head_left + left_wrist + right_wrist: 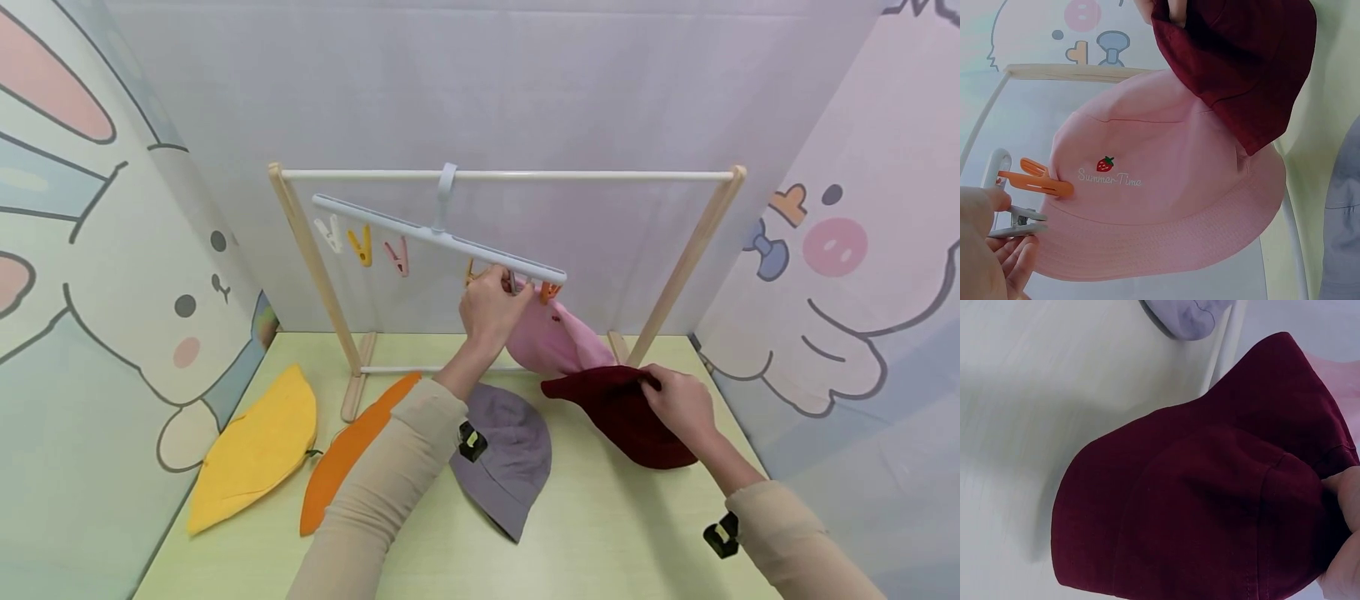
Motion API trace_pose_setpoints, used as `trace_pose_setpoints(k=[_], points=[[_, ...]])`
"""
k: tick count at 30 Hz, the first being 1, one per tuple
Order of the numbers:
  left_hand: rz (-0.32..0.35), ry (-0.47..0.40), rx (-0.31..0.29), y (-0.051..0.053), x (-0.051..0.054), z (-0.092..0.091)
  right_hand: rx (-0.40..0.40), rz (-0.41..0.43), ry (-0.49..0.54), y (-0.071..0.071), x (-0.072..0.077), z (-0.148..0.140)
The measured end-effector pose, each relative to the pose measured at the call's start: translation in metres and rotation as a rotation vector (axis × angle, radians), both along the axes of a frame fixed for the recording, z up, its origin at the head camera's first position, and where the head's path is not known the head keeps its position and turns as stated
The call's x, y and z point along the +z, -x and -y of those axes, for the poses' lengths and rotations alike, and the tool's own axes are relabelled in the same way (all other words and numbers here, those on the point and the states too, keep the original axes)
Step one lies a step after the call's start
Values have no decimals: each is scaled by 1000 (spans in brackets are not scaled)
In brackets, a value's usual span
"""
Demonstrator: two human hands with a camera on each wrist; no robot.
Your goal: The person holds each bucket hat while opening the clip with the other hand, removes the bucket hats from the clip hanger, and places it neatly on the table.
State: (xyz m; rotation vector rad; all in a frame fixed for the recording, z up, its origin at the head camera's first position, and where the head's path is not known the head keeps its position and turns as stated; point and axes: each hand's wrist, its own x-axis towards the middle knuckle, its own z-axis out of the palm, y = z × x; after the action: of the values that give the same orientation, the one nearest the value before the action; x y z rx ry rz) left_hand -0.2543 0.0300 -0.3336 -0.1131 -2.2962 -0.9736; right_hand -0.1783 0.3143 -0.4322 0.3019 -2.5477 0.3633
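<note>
Pinching grey clip (1019,220) in left hand (491,310), maroon hat (630,417) in right hand (681,407); could pull pink hat (551,337) off low right end of hanger (390,221) by snagging it

The left hand (984,247) pinches a pale grey clothespin (1019,220) between thumb and fingers, its tips slightly apart just beside the left edge of a pink bucket hat (1147,206). Just above, an orange clothespin (1038,181) is clipped on that same edge, close to a white hanger end (997,162). The pink hat bears an embroidered strawberry (1105,164) over white "Summer Time" lettering (1110,177). A maroon hat (1247,69), gripped by the right hand (1177,12) at the top, overlaps its upper right side. A grey hat (1344,200) lies at the right on the pale green bench (1311,156).
</note>
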Motion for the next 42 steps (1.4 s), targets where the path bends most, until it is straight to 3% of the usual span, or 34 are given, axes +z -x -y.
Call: trace_pose_setpoints(k=[12, 17, 30, 42], points=[[16, -16, 8, 3, -1, 2, -60, 19, -5, 4, -6, -14], [12, -11, 7, 3, -1, 3, -71, 65, -3, 3, -6, -17], [7, -6, 9, 4, -2, 6, -108, 179, -3, 8, 0, -21], [5, -6, 10, 2, -1, 6, -134, 212, -17, 11, 4, -31]])
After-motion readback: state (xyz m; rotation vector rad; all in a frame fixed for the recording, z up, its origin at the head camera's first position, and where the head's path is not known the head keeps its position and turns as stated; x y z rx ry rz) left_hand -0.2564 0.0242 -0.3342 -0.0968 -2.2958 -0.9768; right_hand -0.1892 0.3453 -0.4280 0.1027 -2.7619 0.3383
